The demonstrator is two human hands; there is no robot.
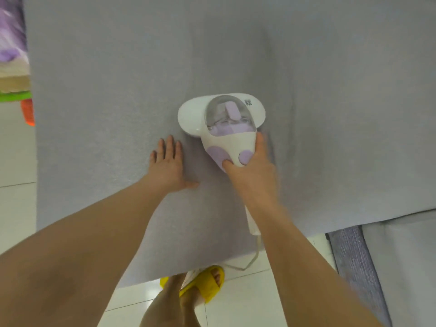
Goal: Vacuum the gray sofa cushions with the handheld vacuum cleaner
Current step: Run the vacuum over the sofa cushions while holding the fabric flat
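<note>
White-and-lilac handheld vacuum cleaner (223,121) sits flat on gray sofa cushion (118,90), head pointing away from person, clear dust cup on top. Right hand (251,168) grips its handle, fingers curled round it. Left hand (168,162) lies flat on cushion just beside vacuum, fingers straight. White cord (253,257) trails down to tiled floor (247,300). Yellow slipper (207,282) below cushion edge.

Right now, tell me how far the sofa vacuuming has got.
Done: nothing I can confirm; the gray cushion shows no marks separating cleaned from uncleaned fabric. In hand: the right hand grips the vacuum cleaner, its head flat on the cushion near the middle, while the left hand presses flat beside it. Its cord trails off the front edge. Left: probably most of the cushion, which stretches wide on every side.
</note>
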